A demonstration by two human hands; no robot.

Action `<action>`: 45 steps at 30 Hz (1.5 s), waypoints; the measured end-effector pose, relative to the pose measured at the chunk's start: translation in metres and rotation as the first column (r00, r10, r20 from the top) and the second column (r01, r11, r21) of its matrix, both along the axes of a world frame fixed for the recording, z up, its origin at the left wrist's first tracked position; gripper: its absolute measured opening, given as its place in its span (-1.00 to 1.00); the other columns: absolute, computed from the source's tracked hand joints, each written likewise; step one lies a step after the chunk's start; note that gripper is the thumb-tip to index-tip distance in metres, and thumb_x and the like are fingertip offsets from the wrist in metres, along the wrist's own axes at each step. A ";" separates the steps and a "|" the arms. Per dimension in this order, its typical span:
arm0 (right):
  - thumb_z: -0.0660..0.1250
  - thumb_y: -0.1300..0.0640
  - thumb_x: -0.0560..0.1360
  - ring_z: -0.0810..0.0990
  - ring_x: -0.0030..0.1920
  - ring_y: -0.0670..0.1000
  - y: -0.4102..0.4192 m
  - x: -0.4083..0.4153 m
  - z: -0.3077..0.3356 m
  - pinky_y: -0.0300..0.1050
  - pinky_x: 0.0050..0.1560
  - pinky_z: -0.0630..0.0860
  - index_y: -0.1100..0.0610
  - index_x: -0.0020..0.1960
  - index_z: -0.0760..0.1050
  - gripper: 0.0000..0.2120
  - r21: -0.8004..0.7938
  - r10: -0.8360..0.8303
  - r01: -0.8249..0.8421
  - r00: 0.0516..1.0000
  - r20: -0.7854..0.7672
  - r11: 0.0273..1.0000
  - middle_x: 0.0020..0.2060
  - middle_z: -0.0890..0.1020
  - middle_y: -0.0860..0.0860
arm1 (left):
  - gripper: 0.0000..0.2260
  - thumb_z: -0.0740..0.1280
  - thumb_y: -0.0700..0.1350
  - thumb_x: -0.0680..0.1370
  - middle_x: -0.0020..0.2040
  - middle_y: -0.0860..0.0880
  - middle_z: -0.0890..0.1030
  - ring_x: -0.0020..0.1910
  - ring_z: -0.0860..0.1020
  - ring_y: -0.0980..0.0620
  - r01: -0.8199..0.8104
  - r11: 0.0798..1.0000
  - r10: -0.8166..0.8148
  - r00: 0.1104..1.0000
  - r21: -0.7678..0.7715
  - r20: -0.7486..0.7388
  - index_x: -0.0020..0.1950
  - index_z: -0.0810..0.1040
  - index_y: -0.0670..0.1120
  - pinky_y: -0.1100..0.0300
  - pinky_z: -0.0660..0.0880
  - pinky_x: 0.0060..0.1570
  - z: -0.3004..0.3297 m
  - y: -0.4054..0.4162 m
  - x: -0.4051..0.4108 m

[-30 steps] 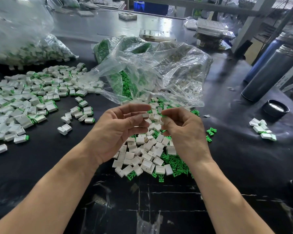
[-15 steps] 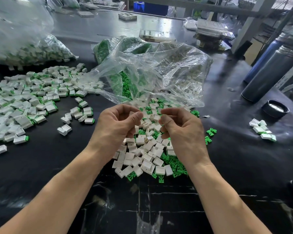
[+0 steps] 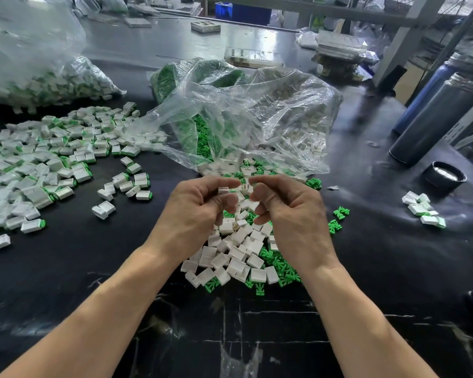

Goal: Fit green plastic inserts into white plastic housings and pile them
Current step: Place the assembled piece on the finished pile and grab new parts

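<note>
Over the loose heap of white housings and green inserts, my two hands meet fingertip to fingertip. My left hand pinches a white housing between thumb and fingers. My right hand has its thumb and forefinger curled together on a green insert, which the fingertips almost hide. Fitted white-and-green pieces lie spread in a wide pile at the left.
A crumpled clear bag of green and white parts lies just behind the hands. Another full bag sits at the back left. Two dark flasks, a black cap and a few fitted pieces are at the right.
My hands have dropped a little toward the heap and curled tighter. The left fingers, stretched out a second ago, are now bent round the housing.
</note>
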State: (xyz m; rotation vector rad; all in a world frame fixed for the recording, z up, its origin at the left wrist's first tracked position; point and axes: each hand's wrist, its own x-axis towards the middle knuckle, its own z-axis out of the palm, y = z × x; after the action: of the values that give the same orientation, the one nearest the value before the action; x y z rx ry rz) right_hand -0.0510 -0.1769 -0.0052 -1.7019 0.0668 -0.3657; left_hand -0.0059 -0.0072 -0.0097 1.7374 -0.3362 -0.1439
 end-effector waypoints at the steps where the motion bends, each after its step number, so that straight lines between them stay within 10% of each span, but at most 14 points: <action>1: 0.39 0.23 0.62 0.61 -0.29 -0.13 0.000 -0.001 0.000 -0.28 -0.29 0.57 -0.07 0.05 0.72 -0.78 -0.016 0.003 -0.003 1.000 0.005 1.000 -0.23 0.70 -0.11 | -0.83 0.42 -0.20 0.60 -0.24 0.01 0.70 -0.42 0.49 0.11 0.001 1.000 -0.001 1.000 -0.004 -0.001 0.16 0.66 -0.01 0.30 0.45 -0.40 0.000 -0.001 0.000; 24: 0.47 0.21 0.56 0.69 -0.08 -0.07 -0.001 -0.001 -0.001 0.04 -0.01 0.66 -0.07 0.00 0.69 -0.83 -0.167 0.074 -0.069 0.997 0.026 0.983 -0.12 0.73 -0.14 | -0.92 0.45 -0.25 0.54 -0.18 -0.15 0.72 -0.38 0.58 0.02 0.070 0.992 -0.072 0.997 -0.102 -0.012 0.01 0.68 -0.13 0.19 0.57 -0.38 0.006 0.001 -0.002; 33: 0.48 0.24 0.55 0.62 -0.31 -0.04 0.000 0.002 -0.002 -0.13 -0.29 0.62 0.12 -0.02 0.68 -0.95 0.139 0.093 -0.087 0.995 -0.032 0.986 -0.26 0.72 0.04 | -0.93 0.43 -0.29 0.56 -0.20 -0.15 0.71 -0.37 0.58 -0.02 0.062 0.987 -0.063 0.998 -0.147 0.000 0.01 0.68 -0.19 0.18 0.58 -0.36 0.007 0.001 -0.002; 45: 0.46 0.13 0.58 0.66 -0.21 -0.10 0.007 -0.002 -0.007 0.07 -0.12 0.67 -0.08 -0.06 0.63 -0.88 -0.201 0.027 -0.024 1.000 0.012 0.979 -0.22 0.70 -0.15 | -0.92 0.45 -0.33 0.54 -0.25 -0.15 0.71 -0.40 0.59 -0.03 -0.004 0.995 0.006 1.000 -0.101 0.017 -0.06 0.69 -0.16 0.20 0.57 -0.40 0.008 0.000 -0.006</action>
State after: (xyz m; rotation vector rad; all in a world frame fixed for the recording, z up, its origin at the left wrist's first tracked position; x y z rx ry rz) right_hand -0.0531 -0.1701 -0.0124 -1.8975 -0.0029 -0.3760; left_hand -0.0119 -0.0070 -0.0015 1.6401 -0.3459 -0.1067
